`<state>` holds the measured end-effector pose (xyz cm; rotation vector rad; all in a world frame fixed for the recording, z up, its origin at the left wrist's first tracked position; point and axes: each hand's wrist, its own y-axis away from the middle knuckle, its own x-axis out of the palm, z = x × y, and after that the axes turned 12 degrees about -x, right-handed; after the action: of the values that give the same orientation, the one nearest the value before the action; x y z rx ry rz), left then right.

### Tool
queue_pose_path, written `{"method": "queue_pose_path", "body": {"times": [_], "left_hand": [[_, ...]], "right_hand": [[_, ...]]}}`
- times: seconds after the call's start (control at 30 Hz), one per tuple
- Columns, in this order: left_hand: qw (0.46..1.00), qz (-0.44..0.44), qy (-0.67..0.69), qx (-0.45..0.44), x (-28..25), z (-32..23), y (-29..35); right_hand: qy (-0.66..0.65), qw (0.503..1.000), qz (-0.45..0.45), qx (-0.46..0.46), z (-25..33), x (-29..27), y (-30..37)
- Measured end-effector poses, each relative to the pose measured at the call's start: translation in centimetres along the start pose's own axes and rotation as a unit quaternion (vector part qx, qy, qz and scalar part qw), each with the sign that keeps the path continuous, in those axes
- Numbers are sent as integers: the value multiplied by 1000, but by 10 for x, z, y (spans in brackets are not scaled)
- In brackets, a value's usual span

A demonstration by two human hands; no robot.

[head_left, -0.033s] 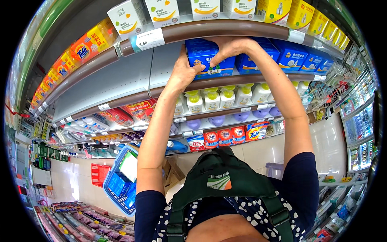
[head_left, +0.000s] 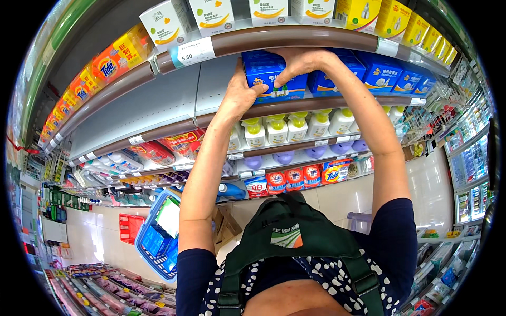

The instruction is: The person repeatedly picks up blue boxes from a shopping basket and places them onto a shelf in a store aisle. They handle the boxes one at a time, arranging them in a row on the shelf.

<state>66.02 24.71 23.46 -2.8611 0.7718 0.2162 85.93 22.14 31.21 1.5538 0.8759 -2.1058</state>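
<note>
A blue box (head_left: 259, 66) with small green-topped bottles pictured on its front sits at the left end of a row on the shelf. My left hand (head_left: 241, 96) grips its left side, the thumb resting on the front face. From the right, my right hand (head_left: 299, 62) reaches over it with the thumb pressed to the front; some of its fingers are hidden behind the box. More blue boxes (head_left: 382, 73) of similar look stand to the right. Left of my left hand runs a bare stretch of grey shelf (head_left: 142, 105).
A brown-edged upper shelf (head_left: 274, 34) with white and yellow boxes overhangs my hands. Below are pump bottles (head_left: 276, 129) and detergent bags (head_left: 294, 179). On the floor at left stand a blue basket (head_left: 141, 245) holding blue packages, a red crate (head_left: 130, 229) and an open cardboard box (head_left: 226, 229).
</note>
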Motion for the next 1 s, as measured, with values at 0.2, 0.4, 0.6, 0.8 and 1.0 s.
{"method": "queue_pose_path", "body": {"times": [0.2,0.4,0.6,0.8,1.0], "left_hand": [[999,-30,-20,2,6,0,-1],[998,-50,-46,17,2,5,-8],[924,-281,-176,190,11,24,54],[861,-393,-273,171,-36,95,181],[706,-600,-359,-111,-141,237,358]], "right_hand": [[20,999,17,35,-2,0,3],[46,997,52,40,4,-4,-1],[139,990,-22,27,37,13,0],[39,958,-164,-232,139,119,-1],[-353,908,63,-215,207,302,-59]]}}
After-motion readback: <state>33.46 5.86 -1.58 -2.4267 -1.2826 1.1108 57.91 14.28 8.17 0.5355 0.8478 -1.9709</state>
